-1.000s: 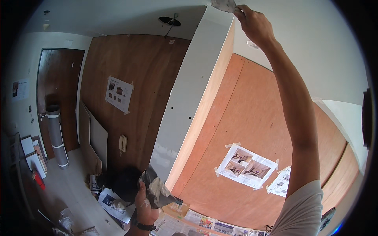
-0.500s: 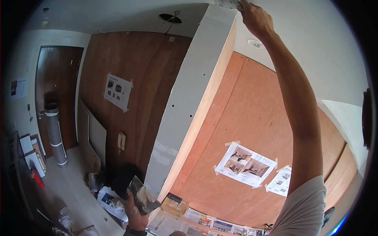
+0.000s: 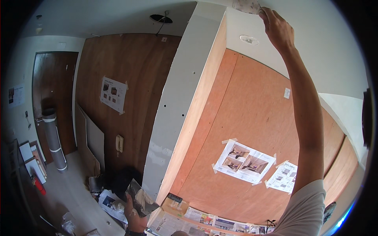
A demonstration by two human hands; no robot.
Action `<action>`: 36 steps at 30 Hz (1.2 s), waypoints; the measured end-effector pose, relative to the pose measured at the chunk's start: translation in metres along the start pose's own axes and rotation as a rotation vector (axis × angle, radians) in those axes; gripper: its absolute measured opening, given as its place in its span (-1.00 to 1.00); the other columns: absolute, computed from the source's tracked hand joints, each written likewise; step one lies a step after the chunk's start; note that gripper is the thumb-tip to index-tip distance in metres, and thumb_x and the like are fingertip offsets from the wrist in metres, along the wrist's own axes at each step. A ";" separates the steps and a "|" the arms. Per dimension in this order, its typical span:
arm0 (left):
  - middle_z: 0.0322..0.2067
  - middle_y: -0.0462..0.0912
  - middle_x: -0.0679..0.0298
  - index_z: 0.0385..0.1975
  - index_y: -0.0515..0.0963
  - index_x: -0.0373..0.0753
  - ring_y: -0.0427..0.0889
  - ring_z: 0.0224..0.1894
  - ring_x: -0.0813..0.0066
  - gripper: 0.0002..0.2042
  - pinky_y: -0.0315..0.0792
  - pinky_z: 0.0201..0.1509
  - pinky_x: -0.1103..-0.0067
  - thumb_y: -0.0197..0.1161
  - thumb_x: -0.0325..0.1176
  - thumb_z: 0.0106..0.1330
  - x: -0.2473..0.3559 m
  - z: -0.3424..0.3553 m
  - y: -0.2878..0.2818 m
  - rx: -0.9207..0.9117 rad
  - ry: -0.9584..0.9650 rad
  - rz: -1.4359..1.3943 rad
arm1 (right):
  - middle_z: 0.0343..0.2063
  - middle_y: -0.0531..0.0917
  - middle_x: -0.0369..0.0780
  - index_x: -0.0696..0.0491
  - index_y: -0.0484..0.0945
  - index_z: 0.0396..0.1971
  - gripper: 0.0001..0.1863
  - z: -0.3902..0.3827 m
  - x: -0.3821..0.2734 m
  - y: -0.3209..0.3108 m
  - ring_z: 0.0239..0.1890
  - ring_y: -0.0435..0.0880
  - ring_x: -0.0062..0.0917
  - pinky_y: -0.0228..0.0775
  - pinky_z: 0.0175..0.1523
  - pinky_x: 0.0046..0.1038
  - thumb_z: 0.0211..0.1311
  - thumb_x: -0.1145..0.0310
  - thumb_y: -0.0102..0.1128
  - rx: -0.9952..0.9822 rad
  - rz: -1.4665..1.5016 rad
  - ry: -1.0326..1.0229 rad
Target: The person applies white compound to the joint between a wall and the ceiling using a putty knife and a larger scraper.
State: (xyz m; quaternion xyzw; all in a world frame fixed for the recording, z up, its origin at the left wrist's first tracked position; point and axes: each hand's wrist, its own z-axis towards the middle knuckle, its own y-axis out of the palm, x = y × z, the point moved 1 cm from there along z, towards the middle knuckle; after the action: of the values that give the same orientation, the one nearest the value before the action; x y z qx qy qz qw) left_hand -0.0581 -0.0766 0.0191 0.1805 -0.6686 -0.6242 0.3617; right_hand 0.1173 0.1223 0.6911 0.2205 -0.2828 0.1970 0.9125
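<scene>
High up at the ceiling (image 3: 315, 47), my right hand (image 3: 280, 30) grips a putty knife by its handle. The wide, smeared blade of the putty knife (image 3: 246, 6) lies at the ceiling just right of the top of a grey board edge (image 3: 179, 74). Low down, my left hand (image 3: 134, 217) is closed on a metal plate (image 3: 135, 189). Off-white filler (image 3: 146, 203) sits on that plate, which is tilted beside the foot of the grey board. Part of the left fingers is hidden behind the plate.
Brown wood panels carry taped sheets (image 3: 244, 161) and an intercom handset (image 3: 119, 143). Newspaper (image 3: 169, 224) covers a surface below. A rolled grey sheet (image 3: 55, 141) stands by a dark door (image 3: 59, 90). Wires hang from a ceiling hole (image 3: 160, 18); loose boards (image 3: 94, 133) lean nearby.
My right hand and the putty knife have moved right along the ceiling, away from the grey board's top. My left hand still holds the plate. The view has shifted slightly.
</scene>
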 end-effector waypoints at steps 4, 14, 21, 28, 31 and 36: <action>0.15 0.60 0.20 0.27 0.42 -0.20 0.57 0.20 0.25 -0.53 0.40 0.36 0.25 0.15 -0.04 0.53 -0.003 0.000 -0.003 -0.039 0.031 -0.006 | -0.20 0.75 -0.17 -0.03 0.59 -0.02 -0.74 -0.011 -0.010 -0.020 -0.23 0.73 -0.12 0.58 -0.17 -0.11 0.48 0.15 0.11 -0.009 0.055 0.070; 0.17 0.59 0.21 0.28 0.42 -0.21 0.55 0.22 0.25 -0.55 0.39 0.37 0.25 0.13 -0.08 0.55 -0.013 0.013 -0.008 -0.051 0.019 -0.052 | -0.18 0.74 -0.12 0.03 0.58 -0.01 -0.76 0.023 -0.091 0.028 -0.25 0.75 -0.14 0.60 -0.21 -0.14 0.48 0.26 0.10 0.038 0.273 -0.005; 0.19 0.55 0.21 0.31 0.37 -0.19 0.52 0.23 0.24 -0.49 0.35 0.37 0.25 0.22 -0.04 0.50 -0.013 0.011 -0.018 0.030 0.050 -0.053 | -0.17 0.71 0.00 0.15 0.57 -0.04 -0.77 0.056 -0.110 0.059 -0.24 0.76 -0.11 0.66 -0.20 -0.16 0.41 0.48 -0.01 -0.133 0.124 0.020; 0.13 0.60 0.24 0.27 0.42 -0.16 0.58 0.17 0.30 -0.57 0.43 0.31 0.29 0.13 -0.06 0.55 -0.010 0.011 -0.013 0.043 0.049 -0.055 | -0.17 0.71 0.00 0.17 0.58 -0.10 -0.80 0.060 -0.098 0.061 -0.23 0.76 -0.13 0.66 -0.20 -0.15 0.44 0.45 0.00 -0.098 0.036 -0.033; 0.13 0.61 0.25 0.26 0.43 -0.16 0.59 0.16 0.31 -0.57 0.44 0.29 0.30 0.15 -0.06 0.54 -0.007 0.009 -0.009 0.032 0.044 -0.057 | -0.18 0.72 -0.01 0.18 0.58 -0.10 -0.81 0.054 -0.085 0.052 -0.25 0.76 -0.15 0.65 -0.24 -0.18 0.45 0.44 0.04 -0.106 0.008 -0.058; 0.12 0.61 0.25 0.25 0.44 -0.15 0.59 0.16 0.31 -0.57 0.44 0.29 0.32 0.16 -0.06 0.54 -0.004 0.006 -0.013 0.001 0.064 -0.019 | -0.23 0.73 -0.02 0.20 0.59 -0.12 -0.84 0.038 -0.063 0.029 -0.33 0.76 -0.18 0.63 -0.33 -0.22 0.43 0.47 0.09 -0.079 0.015 -0.036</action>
State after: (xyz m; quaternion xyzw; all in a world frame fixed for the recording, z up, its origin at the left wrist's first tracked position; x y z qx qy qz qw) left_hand -0.0629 -0.0716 0.0054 0.2067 -0.6553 -0.6211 0.3770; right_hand 0.0391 0.1117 0.6897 0.1856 -0.3085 0.1884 0.9137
